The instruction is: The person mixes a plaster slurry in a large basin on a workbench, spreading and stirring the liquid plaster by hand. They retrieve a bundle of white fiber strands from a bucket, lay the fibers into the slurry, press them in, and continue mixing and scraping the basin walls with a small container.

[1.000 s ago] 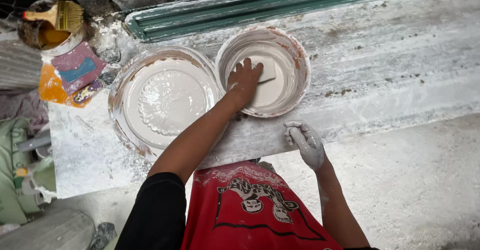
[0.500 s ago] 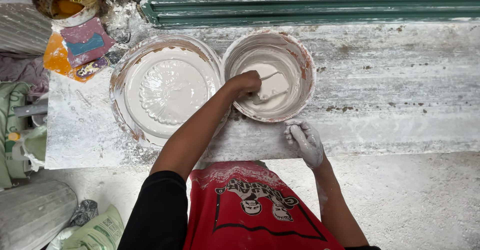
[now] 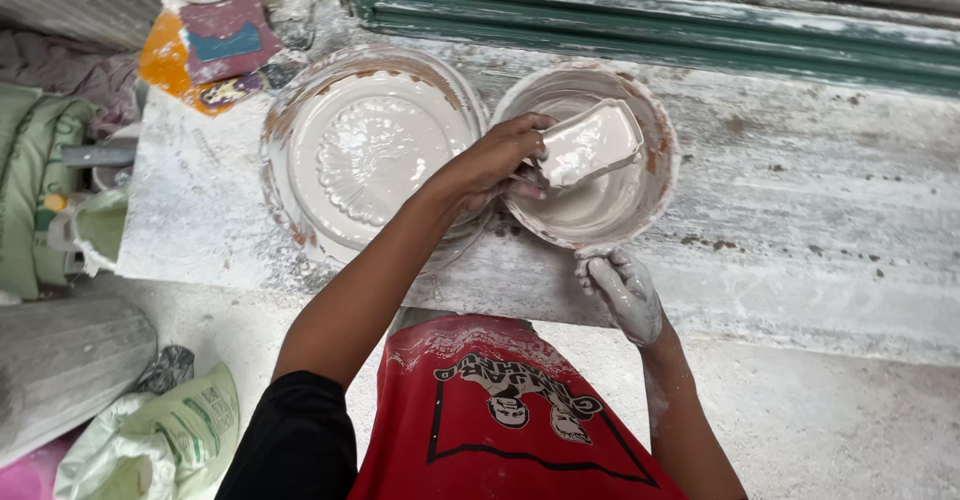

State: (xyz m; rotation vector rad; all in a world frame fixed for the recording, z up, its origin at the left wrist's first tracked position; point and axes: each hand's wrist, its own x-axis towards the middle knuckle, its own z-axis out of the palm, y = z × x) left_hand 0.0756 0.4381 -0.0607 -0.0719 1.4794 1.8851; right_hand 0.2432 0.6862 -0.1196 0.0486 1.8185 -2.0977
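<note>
My left hand [image 3: 495,165] grips a flat square scraper [image 3: 590,145] loaded with pale wet plaster, held tilted over a round bowl [image 3: 655,130] that holds the same mix. Left of the bowl, touching it, lies a round mould [image 3: 370,150] filled with white plaster that shows a flower relief in its middle. My right hand [image 3: 625,290], coated in plaster, rests at the bench's front edge just below the bowl's near rim, holding nothing. Both vessels stand on a plaster-smeared bench [image 3: 800,220].
A green moulded strip [image 3: 650,30] runs along the back of the bench. Orange and pink scraps [image 3: 205,45] lie at the back left corner. Sacks and bags [image 3: 150,440] lie on the floor to the left, and a green sack [image 3: 30,190] is beside the bench.
My left hand has lifted the scraper out of the mix, now loaded with plaster and tilted above the bowl. My right hand stays at the bench edge.
</note>
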